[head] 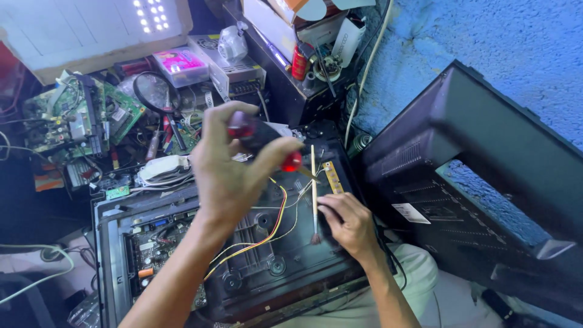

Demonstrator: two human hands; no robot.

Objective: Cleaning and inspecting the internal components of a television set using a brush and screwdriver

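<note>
Fastener work on an opened black television chassis [243,267]: left hand [228,164] grips a red-and-black-handled screwdriver [264,138] above the exposed boards; right hand [347,222], fingers curled, steadies the chassis beside a thin wooden-handled brush [314,194]. Seating the tip squarely likely comes next.

To my right rises a rough blue wall [473,42], its plaster coarse and brightly lit. A large black plastic back cover [480,176] leans against it, vented and slanted. Ahead of me sits a dark shelf unit [285,91] crowded with small cans and boxes. A white foam slab [79,30] lies at the top left, and a panel of small white lights [152,15] glows on it. Green circuit boards [79,121] pile up on the left beside a black magnifying glass [156,92]. A pale cable [367,67] hangs down the wall. The lower left corner falls into shadow.
</note>
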